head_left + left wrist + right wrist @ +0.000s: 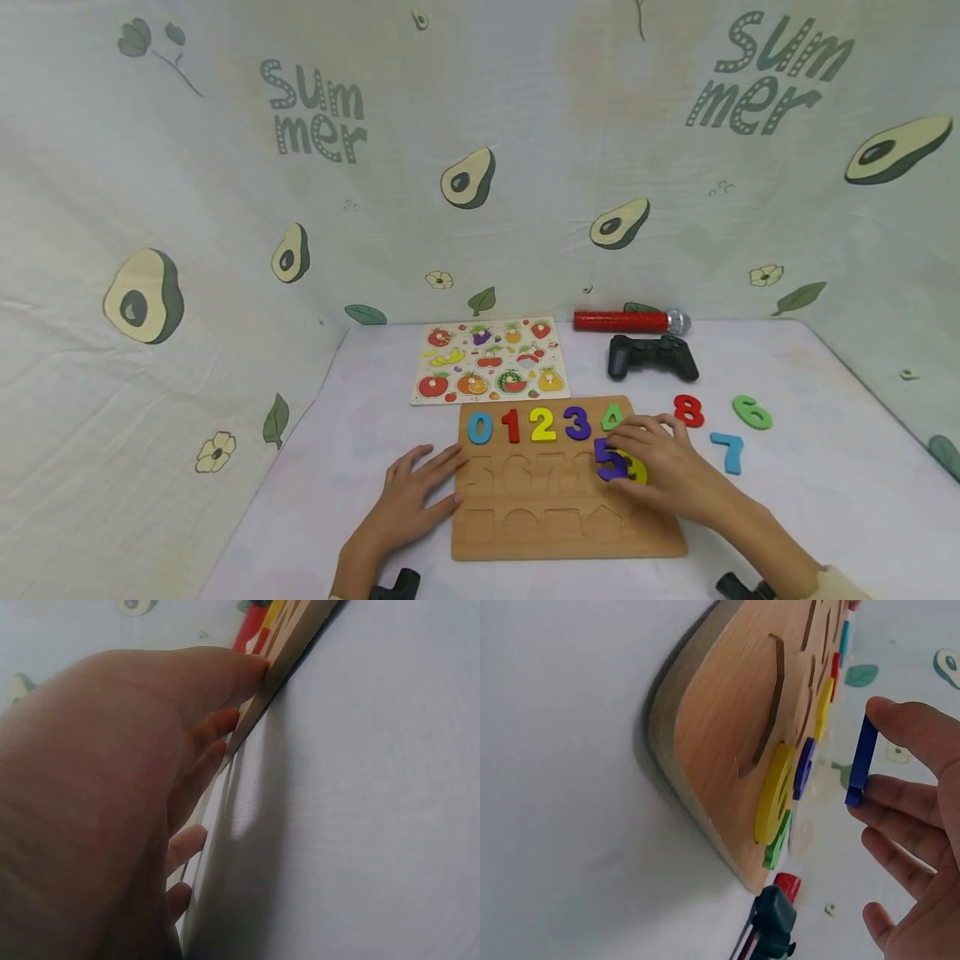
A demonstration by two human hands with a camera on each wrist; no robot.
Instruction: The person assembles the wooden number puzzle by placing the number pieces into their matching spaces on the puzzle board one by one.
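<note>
Right hand point(667, 462): grip pinches purple 5 point(862, 763), long axis near-to-far, over wooden board point(562, 550) by yellow 9 point(774, 796) | I see 5-shaped recess point(480, 478) well left, nearer left hand point(412, 496), fingers apart at board edge

Smooth wooden board point(498, 546), matt cloth backdrop point(540, 167), microphone head point(679, 322) perhaps metal

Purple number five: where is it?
In the head view, the purple number five is pinched by the right hand over the tan wooden board, toward its right, below the green four.
</note>
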